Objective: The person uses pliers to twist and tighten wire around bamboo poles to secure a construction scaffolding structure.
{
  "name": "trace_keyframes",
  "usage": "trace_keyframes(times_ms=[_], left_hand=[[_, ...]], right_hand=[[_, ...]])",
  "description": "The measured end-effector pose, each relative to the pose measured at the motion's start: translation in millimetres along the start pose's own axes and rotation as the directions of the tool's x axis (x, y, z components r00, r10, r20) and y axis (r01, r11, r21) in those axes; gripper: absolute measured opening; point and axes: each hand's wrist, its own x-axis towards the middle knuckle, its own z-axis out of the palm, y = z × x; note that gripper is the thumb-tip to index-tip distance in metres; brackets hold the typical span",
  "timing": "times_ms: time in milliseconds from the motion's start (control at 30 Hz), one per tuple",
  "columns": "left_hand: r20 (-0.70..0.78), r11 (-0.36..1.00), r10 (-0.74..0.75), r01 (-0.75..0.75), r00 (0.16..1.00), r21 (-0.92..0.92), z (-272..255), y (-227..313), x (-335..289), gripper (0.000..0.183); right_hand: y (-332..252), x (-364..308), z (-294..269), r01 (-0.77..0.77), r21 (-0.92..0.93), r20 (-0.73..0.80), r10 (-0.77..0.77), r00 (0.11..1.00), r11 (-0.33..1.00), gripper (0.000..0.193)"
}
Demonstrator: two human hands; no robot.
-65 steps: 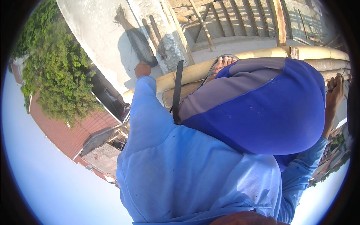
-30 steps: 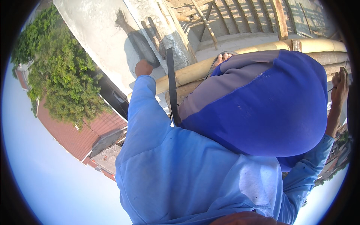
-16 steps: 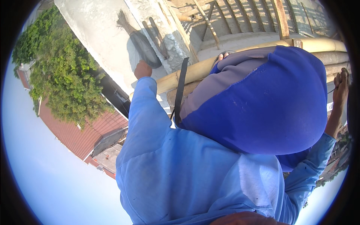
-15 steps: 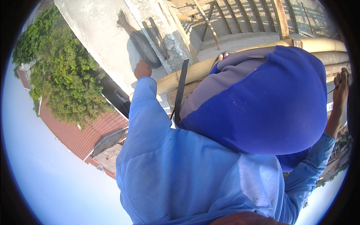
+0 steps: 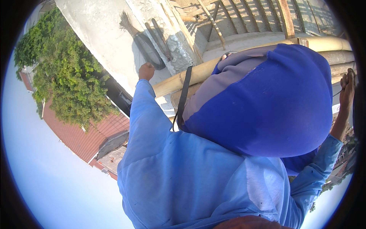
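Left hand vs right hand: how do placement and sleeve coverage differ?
The left hand is beside the dark bristly bundle; the right hand is near the bamboo poles at the picture's right rim. The left sleeve reaches the wrist; the right sleeve stops short, baring the forearm. Both hands are ungloved.

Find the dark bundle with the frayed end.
In the head view, the dark bundle lies upper left on concrete, just beyond the left hand, beside a long-handled tool.
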Motion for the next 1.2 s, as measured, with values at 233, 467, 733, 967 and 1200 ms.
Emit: trace_keyframes(times_ms=[233, 467, 733, 967, 1200], left_hand=[[0.069, 0.969, -0.171, 0.181, 0.983, -0.169, -15, 40, -27, 0.016], [-0.145, 0.985, 0.055, -0.031, 0.988, 0.169, -9, 42, -41, 0.022], [-0.018, 0.975, -0.002, 0.006, 1.000, 0.220, 13, 66, -70, 0.026], [0.035, 0.960, 0.013, -0.022, 0.999, 0.280, 10, 93, -113, 0.027], [-0.010, 0.954, 0.129, -0.121, 0.992, 0.274, -13, 80, -147, 0.021]], right_hand=[[-4, -3, 9, 0.011, 0.035, 0.079, -0.014, 0.997, 0.999, 0.013], [4, 1, -1, 0.011, 0.025, 0.086, -0.014, 0.996, 1.000, 0.014], [0, -4, 11, 0.011, -0.016, -0.015, -0.011, 1.000, 1.000, 0.019], [5, -3, 19, 0.035, -0.104, 0.059, -0.029, 0.998, 0.994, 0.025], [10, 10, 44, 0.071, -0.007, -0.111, -0.071, 0.991, 0.997, 0.024]])
